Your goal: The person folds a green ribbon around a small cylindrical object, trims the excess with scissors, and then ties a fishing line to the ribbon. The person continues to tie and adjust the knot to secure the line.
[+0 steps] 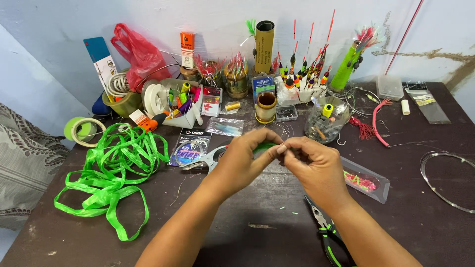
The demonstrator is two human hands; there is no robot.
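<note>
Fingertips [280,148] of both hands meet above the middle of the dark table [425,217], pinched narrow on a small green piece [264,147]. Left hand [242,160] grips the piece between thumb and forefinger; right hand [316,165] closes on its other end. Only a short stretch of the piece shows between the hands; its long axis runs roughly left to right, level with the table edge. Which end leads cannot be told. Loose green ribbon [111,173] lies well apart on the left. Pliers with green handles [329,237] lie on the table under the right wrist. A clear packet of pink lures [368,183] sits just beside the right hand.
</note>
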